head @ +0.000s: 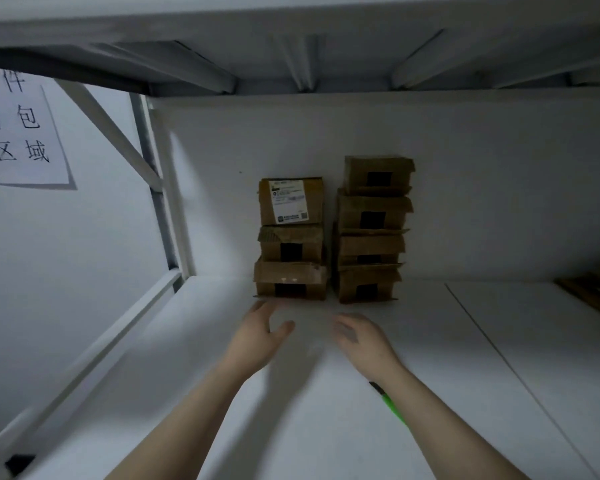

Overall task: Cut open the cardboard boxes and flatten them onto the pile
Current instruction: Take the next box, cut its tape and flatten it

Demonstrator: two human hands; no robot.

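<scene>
Two stacks of small brown cardboard boxes stand against the back wall of a white shelf. The left stack [290, 239] has three boxes, the top one bearing a white shipping label. The right stack [373, 230] has several boxes with dark tape patches. My left hand [262, 332] reaches forward, fingers relaxed and spread, just in front of the left stack's bottom box. My right hand [359, 336] is also extended, empty, short of the right stack. A green-handled cutter [388, 401] lies on the shelf, partly hidden under my right forearm.
The white shelf surface [222, 393] stretches toward me, with a seam running down its right part. Flattened brown cardboard [593, 294] shows at the far right edge. A shelf deck with ribs hangs overhead. A paper sign [18, 129] hangs on the left wall beside a metal upright.
</scene>
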